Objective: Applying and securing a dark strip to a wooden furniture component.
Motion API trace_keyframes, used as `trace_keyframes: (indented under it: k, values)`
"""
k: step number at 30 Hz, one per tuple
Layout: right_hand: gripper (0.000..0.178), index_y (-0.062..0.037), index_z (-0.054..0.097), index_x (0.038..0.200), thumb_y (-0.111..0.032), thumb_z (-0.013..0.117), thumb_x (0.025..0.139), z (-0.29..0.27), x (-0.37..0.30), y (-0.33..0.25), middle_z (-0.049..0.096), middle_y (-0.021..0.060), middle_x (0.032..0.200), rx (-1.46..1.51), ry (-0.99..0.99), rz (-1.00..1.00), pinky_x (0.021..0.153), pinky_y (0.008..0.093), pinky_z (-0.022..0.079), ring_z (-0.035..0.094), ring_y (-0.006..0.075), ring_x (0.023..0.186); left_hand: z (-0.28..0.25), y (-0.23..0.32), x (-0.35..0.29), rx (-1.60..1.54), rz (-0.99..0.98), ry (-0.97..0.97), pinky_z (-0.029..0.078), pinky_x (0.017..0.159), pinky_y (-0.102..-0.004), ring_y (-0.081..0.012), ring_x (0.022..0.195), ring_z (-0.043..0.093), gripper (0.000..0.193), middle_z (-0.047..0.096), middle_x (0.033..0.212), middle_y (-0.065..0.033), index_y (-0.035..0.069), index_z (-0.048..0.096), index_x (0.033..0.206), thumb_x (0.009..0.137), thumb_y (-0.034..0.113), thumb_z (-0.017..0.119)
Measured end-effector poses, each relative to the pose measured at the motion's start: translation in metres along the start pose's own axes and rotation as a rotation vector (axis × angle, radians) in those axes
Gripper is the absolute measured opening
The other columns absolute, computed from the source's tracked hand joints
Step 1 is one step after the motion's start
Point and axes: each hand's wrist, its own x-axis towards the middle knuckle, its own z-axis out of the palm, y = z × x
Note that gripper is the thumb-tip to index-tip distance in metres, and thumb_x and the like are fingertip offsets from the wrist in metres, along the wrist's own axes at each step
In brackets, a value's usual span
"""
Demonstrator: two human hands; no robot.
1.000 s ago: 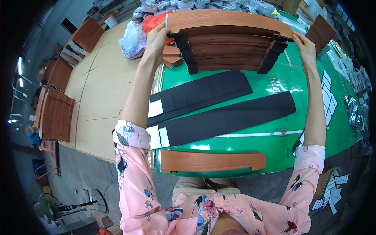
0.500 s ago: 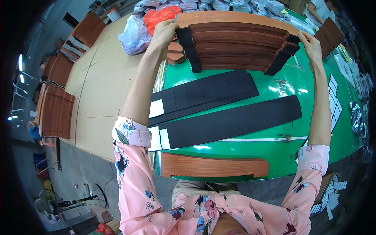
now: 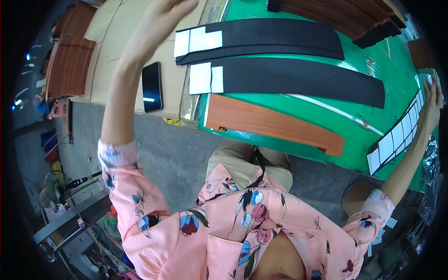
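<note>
My left hand (image 3: 173,8) is raised at the top edge, partly cut off, its fingers stretched out and holding nothing visible. At the far right, my right hand (image 3: 433,100) has its fingers extended beside a black strip with white rectangles (image 3: 396,133). The stack of brown wooden panels (image 3: 326,13) with black end pads lies at the table's far side, apart from both hands. Two long black curved sheets (image 3: 298,77) with white patches (image 3: 200,78) at their left ends lie across the middle. Nearer me is a single brown wooden panel (image 3: 275,122).
The green table (image 3: 354,161) has its near edge before my legs. To the left, a cardboard-covered surface (image 3: 105,77) holds a black phone (image 3: 152,87). More brown panels (image 3: 70,65) stand beyond it. A fan (image 3: 55,189) stands at lower left, and a round brown container (image 3: 357,198) at lower right.
Both hands have let go of the panel stack, which now rests on the table. My left hand moved left, my right hand right and nearer. The view has shifted, bringing the phone into sight.
</note>
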Motion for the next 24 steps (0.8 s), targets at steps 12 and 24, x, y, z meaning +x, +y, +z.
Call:
trace_keyframes:
  k: [12, 24]
  values:
    - [0.035, -0.0012, 0.057, 0.117, -0.027, 0.045, 0.096, 0.031, -0.265, -0.058, 0.059, 0.0119, 0.115, 0.059, -0.597, 0.275, 0.093, 0.0312, 0.040, 0.055, 0.0205, 0.106, 0.107, 0.018, -0.236, -0.325, -0.357, -0.050, 0.046, 0.082, -0.0371, -0.0295, 0.098, 0.059, 0.036, 0.059, 0.108, -0.0188, -0.002, 0.052, 0.119, 0.085, 0.011, 0.058]
    - [0.042, -0.0001, 0.046, 0.129, -0.024, 0.048, 0.095, 0.040, -0.291, -0.081, 0.051, 0.0139, 0.128, 0.312, -0.329, 0.446, 0.099, 0.0325, 0.036, 0.050, 0.0212, 0.117, 0.114, 0.041, -0.239, -0.251, -0.238, 0.344, 0.047, 0.077, -0.0342, -0.0279, 0.089, 0.059, 0.043, 0.061, 0.097, -0.0148, 0.002, 0.058, 0.113, 0.071, -0.002, 0.067]
